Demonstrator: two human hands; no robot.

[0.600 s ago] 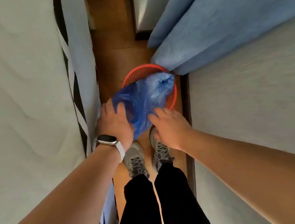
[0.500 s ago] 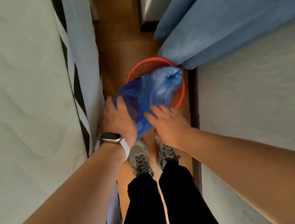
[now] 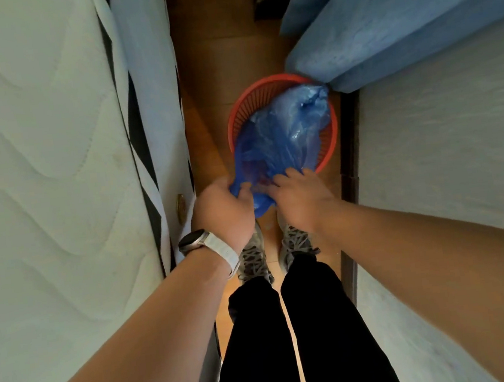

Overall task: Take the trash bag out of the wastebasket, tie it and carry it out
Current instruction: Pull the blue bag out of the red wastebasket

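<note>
A blue plastic trash bag hangs out of a round red slatted wastebasket on the wooden floor ahead of my feet. Most of the bag lies over the basket's near rim. My left hand, with a watch on the wrist, is closed on the bag's near left edge. My right hand grips the bag's near edge beside it, fingers pressed into the plastic. The two hands are close together above my shoes.
I stand in a narrow aisle of wooden floor. A white quilted mattress walls the left side. Another white bed with a blue blanket walls the right; the blanket's corner overhangs the basket's far rim.
The bag's open mouth has been gathered: my left hand closed on its edge and both hands drew nearer each other. The view shifted so the basket sits farther right.
</note>
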